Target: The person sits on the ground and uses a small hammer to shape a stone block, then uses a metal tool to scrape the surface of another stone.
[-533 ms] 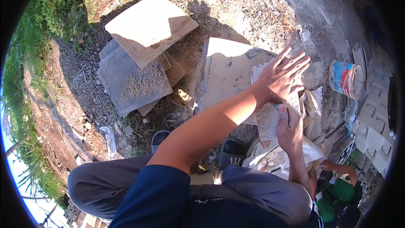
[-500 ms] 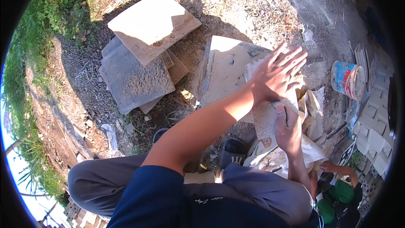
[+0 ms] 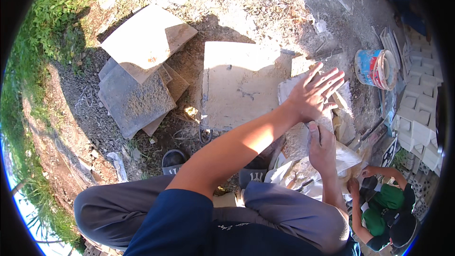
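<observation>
My left hand [image 3: 314, 96] is stretched out with its fingers spread, resting on or just over the far part of a dusty, pale grey flat slab [image 3: 295, 138]. Nearer to me, my right hand [image 3: 322, 148] grips that slab by its right side, thumb on top and the other fingers mostly hidden. The slab is tilted in front of my right knee. Left of it, on the ground, lies a large square, dust-covered panel [image 3: 241, 85]. Torn white and yellowish wrapping [image 3: 303, 174] is bunched below the slab.
Dusty square slabs [image 3: 137, 97] are stacked askew at the left. A blue, white and red bucket [image 3: 374, 69] stands at the right, by stacked pale blocks [image 3: 417, 123]. A co-worker in dark and green clothes [image 3: 389, 196] bends at the lower right. Green plants [image 3: 52, 23] border the left.
The view has shifted, showing more of the square panel and of the co-worker. My hands and the slab have moved right relative to the panel; both hands keep nearly the same pose.
</observation>
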`<state>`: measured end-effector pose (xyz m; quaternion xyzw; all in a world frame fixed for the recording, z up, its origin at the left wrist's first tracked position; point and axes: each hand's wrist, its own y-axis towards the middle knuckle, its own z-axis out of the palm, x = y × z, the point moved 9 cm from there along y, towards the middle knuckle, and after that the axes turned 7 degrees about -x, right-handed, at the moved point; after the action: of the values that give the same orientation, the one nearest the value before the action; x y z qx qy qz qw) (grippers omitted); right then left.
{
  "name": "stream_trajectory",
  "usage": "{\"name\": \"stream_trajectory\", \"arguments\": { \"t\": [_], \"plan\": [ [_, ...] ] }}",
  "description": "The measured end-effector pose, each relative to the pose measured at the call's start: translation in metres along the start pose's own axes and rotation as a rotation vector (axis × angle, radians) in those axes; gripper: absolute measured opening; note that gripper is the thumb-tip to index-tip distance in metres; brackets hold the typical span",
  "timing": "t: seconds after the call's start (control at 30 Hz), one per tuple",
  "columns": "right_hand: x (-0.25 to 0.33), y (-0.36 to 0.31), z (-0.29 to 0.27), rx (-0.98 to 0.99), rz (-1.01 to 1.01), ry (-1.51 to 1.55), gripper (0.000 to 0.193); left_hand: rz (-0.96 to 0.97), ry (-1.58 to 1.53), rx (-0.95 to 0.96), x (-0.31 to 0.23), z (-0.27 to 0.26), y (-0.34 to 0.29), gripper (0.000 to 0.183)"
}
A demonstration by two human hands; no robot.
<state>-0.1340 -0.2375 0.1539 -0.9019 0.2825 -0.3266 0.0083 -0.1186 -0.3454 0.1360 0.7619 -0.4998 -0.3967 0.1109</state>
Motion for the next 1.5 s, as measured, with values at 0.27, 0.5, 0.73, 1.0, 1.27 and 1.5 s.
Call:
{"name": "stream_trajectory", "arguments": {
  "t": [0.27, 0.5, 0.73, 1.0, 1.27, 1.5],
  "plan": [
    [0.074, 0.039, 0.079, 0.201, -0.113, 0.225, 0.039, -0.165, 0.445, 0.208, 0.109, -0.067, -0.037, 0.075],
    [-0.005, 0.030, -0.002, -0.088, 0.113, 0.131, 0.039, 0.139, 0.315, 0.107, 0.018, 0.043, 0.028, 0.077],
    [0.081, 0.062, 0.051, 0.151, -0.096, 0.213, 0.037, -0.204, 0.284, 0.096, 0.119, -0.046, -0.009, 0.077],
    [-0.036, -0.013, -0.013, -0.062, 0.167, 0.025, 0.041, -0.039, -0.020, 0.021, -0.019, 0.072, -0.003, 0.073],
    [0.065, -0.006, 0.047, 0.282, 0.015, 0.299, 0.036, -0.289, 0.154, 0.134, 0.049, -0.071, -0.056, 0.071],
    [0.063, -0.025, 0.076, 0.312, -0.045, 0.163, 0.040, -0.289, 0.365, 0.209, 0.056, -0.081, -0.082, 0.068]
  ]
}}
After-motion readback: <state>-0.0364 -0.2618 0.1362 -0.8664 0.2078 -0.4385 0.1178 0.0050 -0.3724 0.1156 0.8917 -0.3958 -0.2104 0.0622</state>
